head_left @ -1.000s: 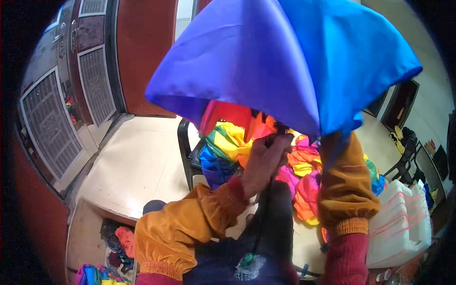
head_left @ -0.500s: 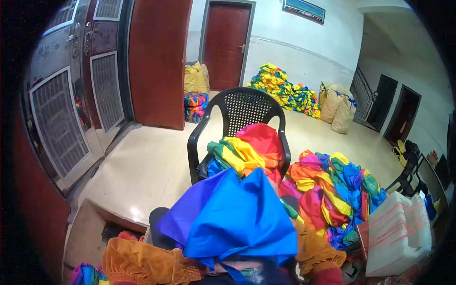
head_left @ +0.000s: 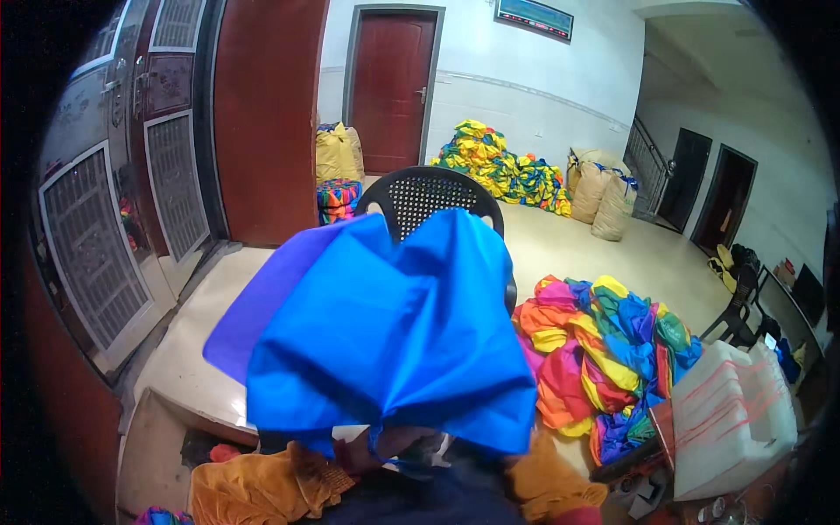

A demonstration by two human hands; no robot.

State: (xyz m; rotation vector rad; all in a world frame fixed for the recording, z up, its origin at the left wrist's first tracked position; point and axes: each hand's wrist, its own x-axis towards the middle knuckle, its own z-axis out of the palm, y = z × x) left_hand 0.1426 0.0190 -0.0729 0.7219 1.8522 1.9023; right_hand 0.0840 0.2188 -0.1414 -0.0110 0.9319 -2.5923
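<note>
A large blue cloth [head_left: 385, 324] with a purple panel [head_left: 271, 297] on its left is lifted up before me and spread wide. It gathers toward the lower middle, where a thin blue strip hangs. My left hand [head_left: 359, 453] grips the cloth's lower edge; its fingers are mostly covered. Behind the lower right corner my right hand holds the cloth too, hidden from sight. Mustard cuffed sleeves cover my left forearm [head_left: 262, 486] and my right forearm [head_left: 549, 481].
Beyond the cloth stands a black plastic chair [head_left: 429, 197]. To the right lies a heap of rainbow-coloured fabric [head_left: 586, 359], beside a white foam block [head_left: 731, 411]. More coloured fabric [head_left: 499, 166] and stuffed sacks [head_left: 604, 192] sit by the far wall. At lower left is an open cardboard box [head_left: 157, 437].
The blue and purple cloth has risen and spread out, now covering the chair seat and the fabric on it. The room has shifted slightly left in view.
</note>
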